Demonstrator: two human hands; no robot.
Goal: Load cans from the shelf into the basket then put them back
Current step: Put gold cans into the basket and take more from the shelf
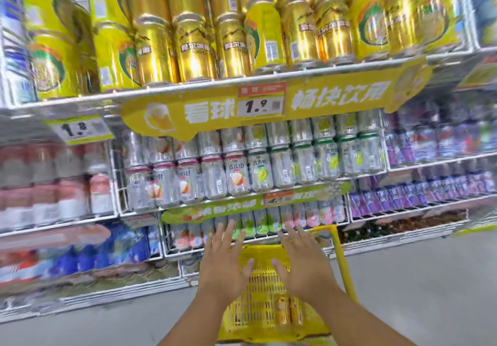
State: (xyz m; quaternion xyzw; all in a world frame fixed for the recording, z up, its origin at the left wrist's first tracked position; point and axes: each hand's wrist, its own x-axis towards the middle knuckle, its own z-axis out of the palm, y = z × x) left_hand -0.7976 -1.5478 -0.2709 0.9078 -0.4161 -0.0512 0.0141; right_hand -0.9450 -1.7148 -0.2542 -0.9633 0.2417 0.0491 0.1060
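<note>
Both hands are hovering empty above the yellow basket (258,278), between the shelf and the floor.

The left hand (224,267) and right hand (304,267) are spreading flat, fingers (223,234) released and holding nothing. Two gold cans (287,309) are lying in the basket near its near edge, below and behind the right hand's fingers, well apart from them. The matching gold cans on the top shelf (193,49) are standing upright along its front edge, far above both hands. To do this step well, I judge each hand should be closing round one can at mid-body, keeping it upright, and setting it squarely behind the shelf's front edge.
</note>
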